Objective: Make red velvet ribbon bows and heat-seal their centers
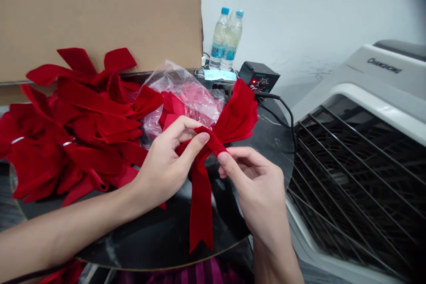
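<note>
A red velvet bow [237, 113] is held over the front of the round black table, one loop to the upper right and a notched tail hanging down. My left hand [169, 159] pinches its middle between thumb and fingers, covering the bow's left part. Between the thumb and fingers of my right hand [256, 182] is the end of a short red strip [216, 142] that crosses the bow's centre. Left of my hands lies a heap of red velvet bows [96, 124]. Behind the left hand sits a clear plastic bag [203, 106] with red pieces in it.
A large cardboard box [133, 17] stands behind the heap. Two water bottles [224, 42] and a black control box [259, 75] with a lit red light and a cable [291, 120] are at the back. A Changhong air cooler [359, 164] stands close on the right. The table's rim [153, 270] is near me.
</note>
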The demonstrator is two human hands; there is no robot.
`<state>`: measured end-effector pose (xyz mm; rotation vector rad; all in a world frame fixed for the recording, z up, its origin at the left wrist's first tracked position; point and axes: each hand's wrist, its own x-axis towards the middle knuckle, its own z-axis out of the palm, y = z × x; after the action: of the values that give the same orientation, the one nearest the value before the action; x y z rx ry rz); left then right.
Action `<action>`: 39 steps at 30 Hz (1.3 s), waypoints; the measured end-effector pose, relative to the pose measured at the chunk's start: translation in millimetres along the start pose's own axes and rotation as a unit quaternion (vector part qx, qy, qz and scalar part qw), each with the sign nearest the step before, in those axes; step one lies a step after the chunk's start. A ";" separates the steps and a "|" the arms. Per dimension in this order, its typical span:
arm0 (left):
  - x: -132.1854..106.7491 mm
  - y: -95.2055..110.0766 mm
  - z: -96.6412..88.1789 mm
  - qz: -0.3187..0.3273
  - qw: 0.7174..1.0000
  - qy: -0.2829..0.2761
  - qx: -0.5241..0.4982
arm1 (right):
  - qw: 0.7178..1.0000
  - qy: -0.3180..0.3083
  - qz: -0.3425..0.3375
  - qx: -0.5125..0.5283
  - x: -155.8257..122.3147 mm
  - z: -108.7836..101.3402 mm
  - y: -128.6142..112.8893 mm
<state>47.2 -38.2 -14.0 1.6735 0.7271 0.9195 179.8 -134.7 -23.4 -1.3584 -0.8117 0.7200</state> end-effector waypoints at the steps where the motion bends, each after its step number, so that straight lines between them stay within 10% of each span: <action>1: 0.0 -0.2 -0.2 0.000 1.000 -0.002 0.000 | 1.000 0.001 -0.003 0.001 0.3 0.1 -0.5; 39: 6.1 -4.4 3.4 0.052 0.996 0.067 -0.030 | 0.993 0.019 -0.024 0.117 1.3 5.9 14.7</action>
<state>53.2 -33.7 -17.4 1.6209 0.7000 1.1260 175.8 -129.1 -37.8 -1.1358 -0.7039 0.7261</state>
